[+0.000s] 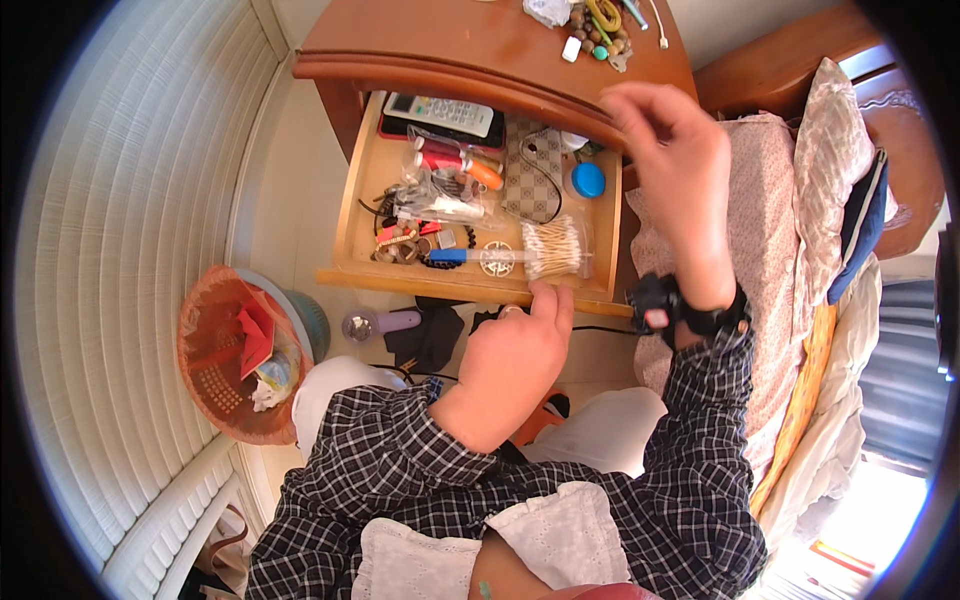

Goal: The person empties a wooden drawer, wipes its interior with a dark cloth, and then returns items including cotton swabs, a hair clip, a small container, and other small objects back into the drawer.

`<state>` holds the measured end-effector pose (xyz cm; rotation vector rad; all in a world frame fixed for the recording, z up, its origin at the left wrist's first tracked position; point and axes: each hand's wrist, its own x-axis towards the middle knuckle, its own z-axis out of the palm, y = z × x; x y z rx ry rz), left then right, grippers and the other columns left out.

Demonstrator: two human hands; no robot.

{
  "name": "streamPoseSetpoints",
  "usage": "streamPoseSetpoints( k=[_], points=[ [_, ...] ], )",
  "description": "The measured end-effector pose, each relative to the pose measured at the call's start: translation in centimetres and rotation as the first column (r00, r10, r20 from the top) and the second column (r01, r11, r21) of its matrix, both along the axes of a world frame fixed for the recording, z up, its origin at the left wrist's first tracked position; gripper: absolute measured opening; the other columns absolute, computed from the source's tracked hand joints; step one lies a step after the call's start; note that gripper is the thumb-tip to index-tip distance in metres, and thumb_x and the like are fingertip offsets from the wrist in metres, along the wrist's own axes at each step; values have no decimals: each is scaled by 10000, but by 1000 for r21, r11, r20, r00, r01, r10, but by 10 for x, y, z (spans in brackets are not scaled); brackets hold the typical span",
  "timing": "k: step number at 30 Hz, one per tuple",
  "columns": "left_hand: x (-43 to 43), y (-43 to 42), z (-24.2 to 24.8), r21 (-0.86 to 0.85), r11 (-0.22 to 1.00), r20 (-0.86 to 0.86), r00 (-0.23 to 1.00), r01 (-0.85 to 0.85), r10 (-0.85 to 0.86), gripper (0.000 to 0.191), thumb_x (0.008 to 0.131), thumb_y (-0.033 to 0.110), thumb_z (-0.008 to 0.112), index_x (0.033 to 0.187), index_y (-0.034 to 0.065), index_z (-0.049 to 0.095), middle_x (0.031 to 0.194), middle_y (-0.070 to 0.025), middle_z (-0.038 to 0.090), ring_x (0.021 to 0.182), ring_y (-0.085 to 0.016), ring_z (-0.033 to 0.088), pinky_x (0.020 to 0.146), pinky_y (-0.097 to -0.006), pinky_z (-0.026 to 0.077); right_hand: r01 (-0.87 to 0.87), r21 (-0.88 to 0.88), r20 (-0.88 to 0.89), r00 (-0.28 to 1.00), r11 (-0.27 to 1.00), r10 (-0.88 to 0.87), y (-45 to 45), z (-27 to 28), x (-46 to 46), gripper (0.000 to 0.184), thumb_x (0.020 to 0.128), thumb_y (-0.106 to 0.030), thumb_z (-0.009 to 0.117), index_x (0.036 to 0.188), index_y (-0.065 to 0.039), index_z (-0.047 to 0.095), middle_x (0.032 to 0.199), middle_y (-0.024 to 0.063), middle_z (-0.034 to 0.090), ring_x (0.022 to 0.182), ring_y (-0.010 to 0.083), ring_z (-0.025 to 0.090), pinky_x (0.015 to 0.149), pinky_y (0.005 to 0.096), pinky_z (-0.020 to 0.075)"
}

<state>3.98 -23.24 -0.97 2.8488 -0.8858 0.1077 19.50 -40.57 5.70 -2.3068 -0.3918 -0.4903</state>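
Note:
A wooden drawer (480,283) is pulled out of a reddish-brown nightstand (450,37). My left hand (517,345) is at its front edge, the fingertips beside a bag of cotton swabs (553,247). My right hand (675,157) is raised by the nightstand's right front edge, thumb and fingers curled; whether anything small is between them cannot be told. The drawer holds a white remote control (442,112), a checkered pouch (532,176), a blue-lidded jar (589,180), plastic-bagged items (450,199), a blue-handled tool (450,256) and a round white openwork piece (496,259).
On the nightstand top lie a beaded string (592,34), a white cable (661,30) and crumpled plastic (547,10). An orange-lined wastebasket (217,360) stands at left. A purple handheld device (386,322) and dark cloth (427,337) are on the floor. A bed (757,187) is at right.

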Motion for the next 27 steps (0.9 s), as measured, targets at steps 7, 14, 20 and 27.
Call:
streamPoseSetpoints(
  k=[7, 14, 20, 27],
  points=[
    [-4, 0, -3, 3, 1000, -4, 1000, -4, 4, 591, 874, 131, 693, 1447, 9, 616, 1169, -78, 664, 688, -124, 701, 547, -263, 568, 88, -215, 83, 994, 973, -72, -32, -6, 114, 297, 982, -267, 775, 1216, -86, 798, 1088, 147, 747, 922, 289, 740, 855, 399, 587],
    [-4, 0, -3, -22, 1000, -5, 1000, -10, 10, 585, 877, 129, 694, 1441, 0, 603, 1148, -74, 662, 658, -123, 702, 548, -264, 568, 138, -359, 91, 990, 923, -112, -34, -6, 136, 282, 960, -298, 794, 1163, -104, 782, 1058, 157, 716, 918, 304, 717, 853, 414, 575],
    [-4, 2, -2, -48, 999, -15, 1000, -11, 10, 565, 878, 123, 692, 1424, -1, 608, 1131, -71, 660, 661, -125, 706, 549, -262, 563, 303, 86, 252, 915, 949, -315, -77, 16, 167, 399, 935, -328, 807, 1113, 24, 745, 965, 171, 797, 903, 285, 776, 857, 407, 599],
    [-3, 1, -3, -57, 998, 4, 1000, 6, -5, 551, 885, 126, 682, 1417, -3, 614, 1123, -76, 657, 649, -126, 692, 545, -270, 552, 365, -365, -60, 909, 856, -413, -85, 4, 218, 530, 899, -509, 809, 1158, -46, 811, 1081, 189, 813, 1038, 363, 778, 929, 442, 601]
  ],
)
